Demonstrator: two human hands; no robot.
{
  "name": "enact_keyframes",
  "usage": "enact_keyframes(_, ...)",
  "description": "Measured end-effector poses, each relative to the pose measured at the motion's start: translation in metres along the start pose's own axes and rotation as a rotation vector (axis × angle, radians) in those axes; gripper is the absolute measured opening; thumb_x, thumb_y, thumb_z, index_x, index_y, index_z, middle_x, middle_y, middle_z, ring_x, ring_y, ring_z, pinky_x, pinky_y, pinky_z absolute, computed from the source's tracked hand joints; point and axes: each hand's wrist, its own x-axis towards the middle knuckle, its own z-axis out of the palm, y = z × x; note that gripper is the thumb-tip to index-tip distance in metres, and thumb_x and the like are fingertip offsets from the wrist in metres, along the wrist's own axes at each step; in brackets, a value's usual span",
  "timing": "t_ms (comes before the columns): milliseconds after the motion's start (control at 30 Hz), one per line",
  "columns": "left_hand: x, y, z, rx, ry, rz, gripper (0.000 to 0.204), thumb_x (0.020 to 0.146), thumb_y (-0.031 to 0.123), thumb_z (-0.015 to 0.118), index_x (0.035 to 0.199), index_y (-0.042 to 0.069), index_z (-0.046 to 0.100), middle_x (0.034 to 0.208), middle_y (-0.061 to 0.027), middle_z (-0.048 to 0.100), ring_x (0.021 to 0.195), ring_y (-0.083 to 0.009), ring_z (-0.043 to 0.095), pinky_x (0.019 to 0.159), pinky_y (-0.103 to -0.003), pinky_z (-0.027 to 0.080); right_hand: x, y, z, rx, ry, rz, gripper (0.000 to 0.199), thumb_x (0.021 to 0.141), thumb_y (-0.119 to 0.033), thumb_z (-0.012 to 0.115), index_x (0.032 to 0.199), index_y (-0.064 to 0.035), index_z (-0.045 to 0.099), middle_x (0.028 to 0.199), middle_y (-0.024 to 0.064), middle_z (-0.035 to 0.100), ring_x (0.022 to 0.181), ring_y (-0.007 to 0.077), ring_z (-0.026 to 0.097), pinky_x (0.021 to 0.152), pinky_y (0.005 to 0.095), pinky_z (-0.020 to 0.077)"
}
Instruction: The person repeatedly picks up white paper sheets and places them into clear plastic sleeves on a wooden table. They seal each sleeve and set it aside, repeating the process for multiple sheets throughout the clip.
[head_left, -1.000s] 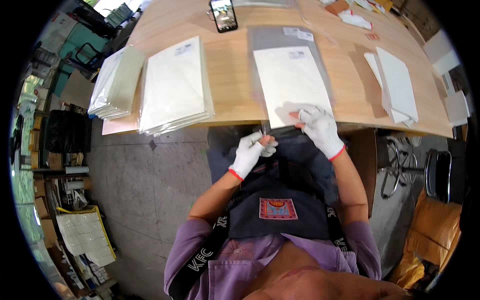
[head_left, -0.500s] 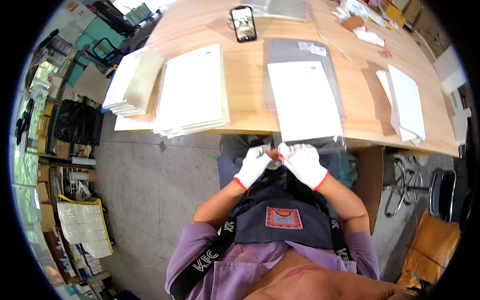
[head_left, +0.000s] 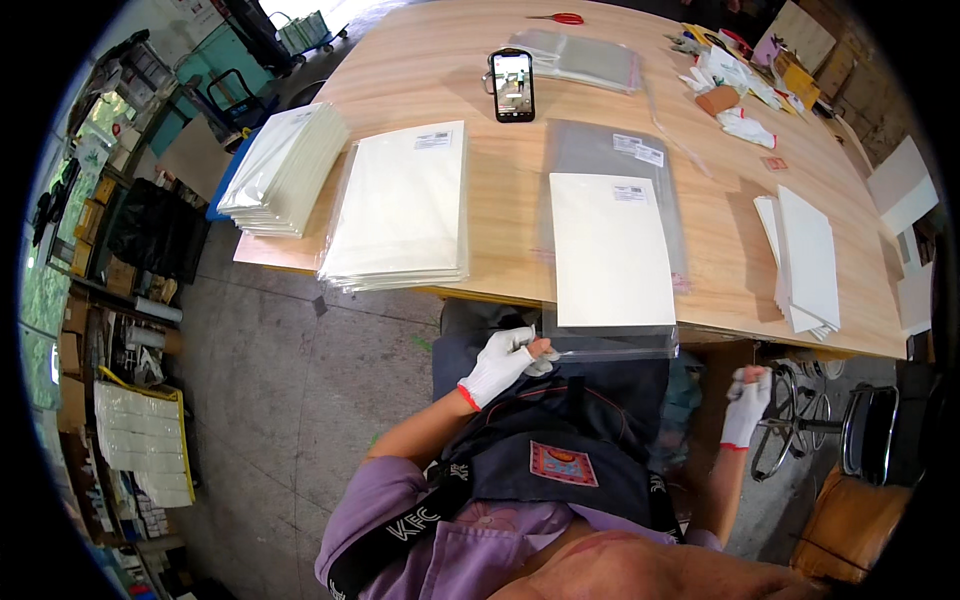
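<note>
A white rectangular panel (head_left: 608, 265) with a small label lies in a clear plastic bag, its lower end toward me at the table's front edge. The bag's clear flap (head_left: 625, 345) hangs over that edge above my lap. My left hand (head_left: 500, 366), in a white glove with bare fingertips, pinches the flap's left corner. Out to the right, past the bag and below the table's edge, my gloved right hand (head_left: 746, 405) is closed; what its fingers hold, if anything, is too small to make out. Under the panel lies a pile of flat clear bags (head_left: 582, 150).
Two stacks of bagged white panels (head_left: 400, 205) (head_left: 285, 170) stand at the left. White panels (head_left: 808, 255) lean together at the right. Farther back are a propped phone (head_left: 513, 88), more plastic bags (head_left: 575, 62), red scissors (head_left: 566, 18) and gloves (head_left: 747, 128). A chair (head_left: 868, 430) stands right.
My right hand has left the bag's flap and swung out to the right. My left hand remains at the flap's left corner. The whole view has shifted, with the table lower in it.
</note>
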Motion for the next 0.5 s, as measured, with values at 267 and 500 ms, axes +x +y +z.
enact_keyframes(267,-0.003,0.003,0.003,-0.029,0.036,0.034,0.031,0.094,0.028,0.053,0.091,-0.002,0.059,0.086,-0.0089,0.066,0.075,-0.0119,0.064,0.068,-0.024,0.052,-0.080,-0.055,0.178,-0.599,-0.829,-0.725,0.015,0.079,-0.015,0.065,0.092,-0.0093,0.060,0.067,0.0067,0.063,0.056,0.0196,0.061,0.050,0.0309,0.0463)
enact_keyframes(500,0.002,-0.005,0.003,0.105,0.054,0.176,0.027,0.094,0.022,0.051,0.090,-0.003,0.061,0.077,-0.0043,0.066,0.071,-0.0076,0.060,0.065,-0.022,0.048,-0.087,-0.041,0.236,-1.091,-1.049,-0.917,0.018,0.081,-0.028,0.061,0.084,-0.0121,0.053,0.062,0.0078,0.060,0.058,0.0259,0.062,0.050,0.0385,0.0466)
